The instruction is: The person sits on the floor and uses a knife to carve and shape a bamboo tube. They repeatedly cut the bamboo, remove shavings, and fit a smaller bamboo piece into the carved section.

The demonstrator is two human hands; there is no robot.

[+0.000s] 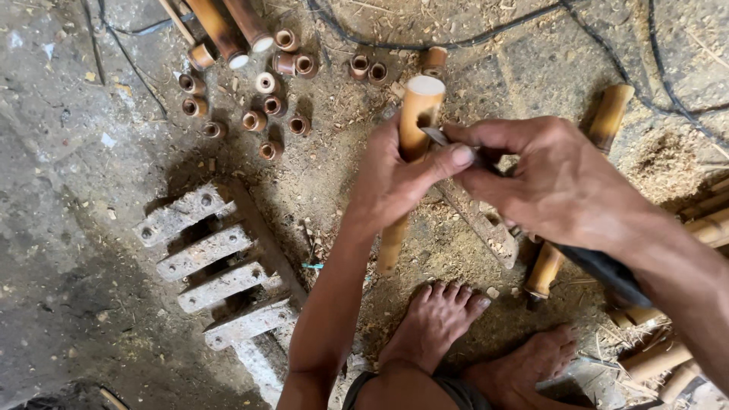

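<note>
The bamboo stick (414, 129) is smooth, tan, faintly glossy, with a pale matt cut end. The blade (439, 137) looks like dull grey metal. Short bamboo rings (266, 114) are brown outside, hollow and rough-cut. The floor (68, 228) is rough grey concrete, dusted with sawdust. The slatted block (213, 266) looks weathered and gritty.

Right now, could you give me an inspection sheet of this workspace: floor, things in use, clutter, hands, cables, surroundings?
Surface: rough concrete floor strewn with sawdust.
Job's things: upright bamboo pole; thin blade against it near the top.
Clutter: short cut bamboo rings; longer bamboo pieces; a toothed concrete block.
Hands: left hand grips the pole; right hand holds the blade.
Cables: black cable across the floor's top edge.
Surroundings: the person's bare feet; more bamboo at right.
</note>
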